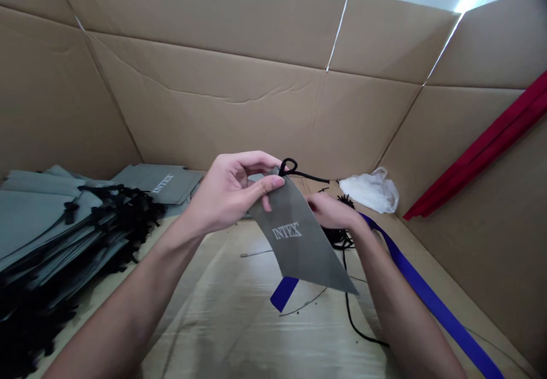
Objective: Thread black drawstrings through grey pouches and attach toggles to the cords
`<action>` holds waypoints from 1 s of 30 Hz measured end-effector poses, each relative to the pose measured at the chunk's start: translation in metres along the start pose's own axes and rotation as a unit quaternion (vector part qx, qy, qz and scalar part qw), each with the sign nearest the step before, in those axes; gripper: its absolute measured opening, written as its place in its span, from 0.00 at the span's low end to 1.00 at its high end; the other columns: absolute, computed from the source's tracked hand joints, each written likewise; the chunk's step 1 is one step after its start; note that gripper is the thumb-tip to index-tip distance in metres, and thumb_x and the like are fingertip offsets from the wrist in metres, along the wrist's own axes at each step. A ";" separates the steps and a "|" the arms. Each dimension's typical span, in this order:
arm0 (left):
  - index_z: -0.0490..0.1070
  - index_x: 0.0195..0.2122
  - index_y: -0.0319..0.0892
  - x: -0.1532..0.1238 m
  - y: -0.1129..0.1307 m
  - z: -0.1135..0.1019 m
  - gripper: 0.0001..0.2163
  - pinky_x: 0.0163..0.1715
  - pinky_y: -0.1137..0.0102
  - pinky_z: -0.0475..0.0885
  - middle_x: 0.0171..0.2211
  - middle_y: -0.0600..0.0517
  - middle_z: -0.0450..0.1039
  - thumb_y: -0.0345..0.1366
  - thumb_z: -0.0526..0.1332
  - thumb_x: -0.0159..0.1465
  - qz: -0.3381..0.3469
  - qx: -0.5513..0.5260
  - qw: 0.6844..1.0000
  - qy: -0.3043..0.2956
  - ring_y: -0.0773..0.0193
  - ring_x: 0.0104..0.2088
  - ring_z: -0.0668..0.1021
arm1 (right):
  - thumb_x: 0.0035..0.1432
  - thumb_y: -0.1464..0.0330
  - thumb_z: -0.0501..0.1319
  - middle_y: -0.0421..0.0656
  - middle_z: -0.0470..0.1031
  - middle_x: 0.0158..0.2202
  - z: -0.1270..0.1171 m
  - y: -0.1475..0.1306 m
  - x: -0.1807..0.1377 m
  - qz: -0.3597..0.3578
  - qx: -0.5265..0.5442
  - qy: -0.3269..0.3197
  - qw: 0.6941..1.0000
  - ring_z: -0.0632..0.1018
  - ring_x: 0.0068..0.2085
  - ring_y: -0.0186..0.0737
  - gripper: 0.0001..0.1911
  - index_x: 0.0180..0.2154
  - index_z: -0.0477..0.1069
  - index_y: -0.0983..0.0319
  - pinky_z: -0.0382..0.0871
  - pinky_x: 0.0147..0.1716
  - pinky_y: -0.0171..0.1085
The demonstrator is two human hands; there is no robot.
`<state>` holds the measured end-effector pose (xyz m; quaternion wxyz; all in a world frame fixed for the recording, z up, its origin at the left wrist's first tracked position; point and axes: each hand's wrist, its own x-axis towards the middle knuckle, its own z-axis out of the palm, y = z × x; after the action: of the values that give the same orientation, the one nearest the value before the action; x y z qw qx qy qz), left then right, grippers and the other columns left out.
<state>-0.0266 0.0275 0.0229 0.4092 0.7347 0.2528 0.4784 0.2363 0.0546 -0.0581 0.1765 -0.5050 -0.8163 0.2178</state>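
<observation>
My left hand [228, 194] pinches the top corner of a grey triangular fabric pennant [294, 236] printed with white "INTEX", between thumb and fingers. A black cord [301, 172] is looped at that corner and trails off to the right. My right hand [331, 211] sits at the pennant's upper right edge, with its fingertips hidden behind the fabric. A blue ribbon [427, 293] runs beneath my right forearm, and a short end of it [284, 293] shows below the pennant. A loose black cord [348, 305] curves across the tabletop under my right hand.
A large stack of grey pennants [43, 225] with tangled black cords lies at the left. Behind it are more flat pennants [162, 182]. A white plastic bag [371, 191] sits at the back, a red strip [478, 154] hangs on the right, and cardboard walls [205, 94] surround the work surface.
</observation>
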 end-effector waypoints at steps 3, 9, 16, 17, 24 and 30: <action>0.82 0.39 0.38 -0.002 0.000 0.003 0.07 0.18 0.76 0.69 0.33 0.50 0.82 0.36 0.72 0.64 -0.018 0.058 0.998 -0.003 0.71 0.19 0.75 | 0.74 0.62 0.60 0.44 0.80 0.42 -0.025 -0.024 -0.020 -0.066 0.102 0.216 0.969 0.79 0.39 0.38 0.10 0.46 0.75 0.61 0.74 0.37 0.37; 0.86 0.40 0.42 -0.003 -0.009 0.011 0.08 0.24 0.76 0.69 0.37 0.51 0.85 0.39 0.72 0.64 0.015 0.165 0.986 -0.025 0.65 0.32 0.80 | 0.68 0.67 0.69 0.42 0.78 0.45 -0.028 -0.084 -0.054 -0.219 0.127 0.333 0.908 0.78 0.40 0.37 0.10 0.50 0.78 0.55 0.74 0.37 0.37; 0.86 0.43 0.42 -0.005 -0.007 0.017 0.08 0.31 0.75 0.71 0.35 0.53 0.85 0.39 0.69 0.67 0.006 0.164 0.984 -0.075 0.63 0.38 0.82 | 0.69 0.78 0.61 0.40 0.77 0.38 -0.018 -0.087 -0.042 -0.248 -0.012 0.341 0.907 0.75 0.35 0.32 0.09 0.38 0.75 0.60 0.69 0.35 0.34; 0.86 0.42 0.42 -0.005 -0.007 0.017 0.08 0.32 0.75 0.72 0.36 0.53 0.85 0.39 0.70 0.67 0.001 0.164 0.984 -0.074 0.64 0.38 0.82 | 0.69 0.79 0.61 0.40 0.77 0.38 -0.018 -0.086 -0.042 -0.246 -0.016 0.341 0.907 0.75 0.36 0.33 0.09 0.37 0.73 0.60 0.69 0.35 0.34; 0.84 0.38 0.40 -0.002 -0.010 0.012 0.08 0.36 0.73 0.74 0.36 0.52 0.85 0.40 0.72 0.64 -0.015 0.132 0.990 -0.056 0.64 0.36 0.81 | 0.71 0.76 0.58 0.42 0.81 0.42 -0.024 -0.081 -0.049 -0.124 0.105 0.294 0.942 0.80 0.41 0.39 0.08 0.39 0.67 0.58 0.71 0.39 0.38; 0.84 0.36 0.40 -0.001 -0.008 0.011 0.08 0.35 0.72 0.74 0.34 0.51 0.85 0.40 0.73 0.63 -0.030 0.113 0.992 -0.047 0.63 0.34 0.81 | 0.75 0.63 0.61 0.40 0.77 0.36 -0.027 -0.077 -0.051 -0.122 0.275 0.184 0.936 0.80 0.35 0.35 0.08 0.42 0.67 0.59 0.72 0.32 0.33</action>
<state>-0.0168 0.0270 0.0133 0.3494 0.7898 0.3077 0.3994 0.2142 -0.0167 0.0017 0.4813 -0.3648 -0.7326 0.3140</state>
